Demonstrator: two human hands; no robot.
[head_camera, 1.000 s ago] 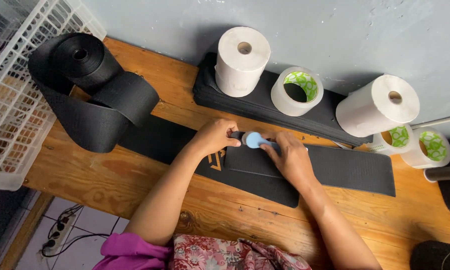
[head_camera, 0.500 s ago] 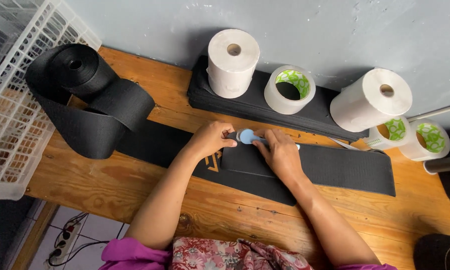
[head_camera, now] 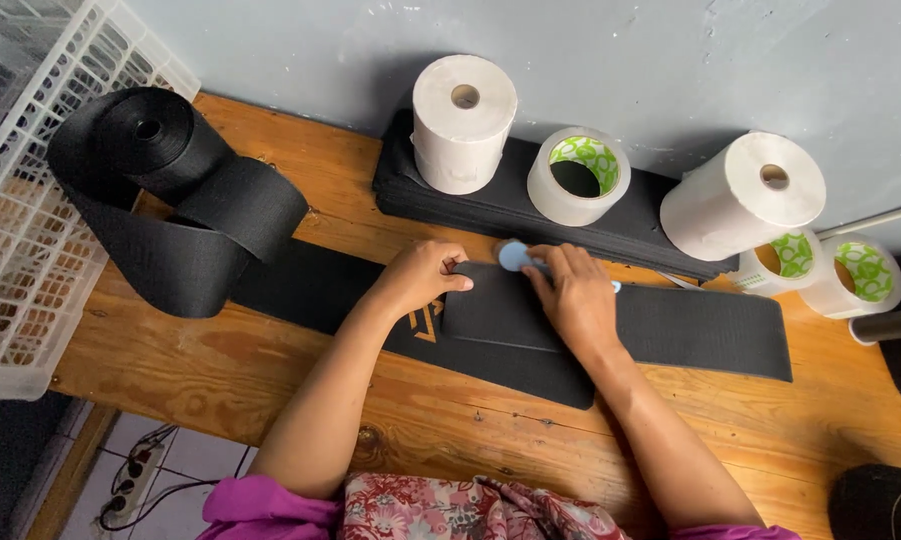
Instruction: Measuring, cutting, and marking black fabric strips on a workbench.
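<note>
A long black webbing strip (head_camera: 690,330) lies across the wooden table (head_camera: 270,370), with a shorter black piece (head_camera: 500,320) laid on top of it. My left hand (head_camera: 420,278) presses down the left corner of that piece, next to a small orange mark (head_camera: 425,325) on the strip. My right hand (head_camera: 575,295) holds a small light-blue round tool (head_camera: 515,255) at the piece's far edge, fingers closed on it.
A big roll of black webbing (head_camera: 160,190) sits at the left, beside a white plastic crate (head_camera: 20,250). A stack of black strips (head_camera: 530,215) along the wall carries white paper rolls (head_camera: 463,120) and tape rolls (head_camera: 580,175). More tape rolls (head_camera: 850,275) stand at the right.
Both hands have slid slightly left along the black piece, the blue tool moving with my right hand. The view has shifted a little.
</note>
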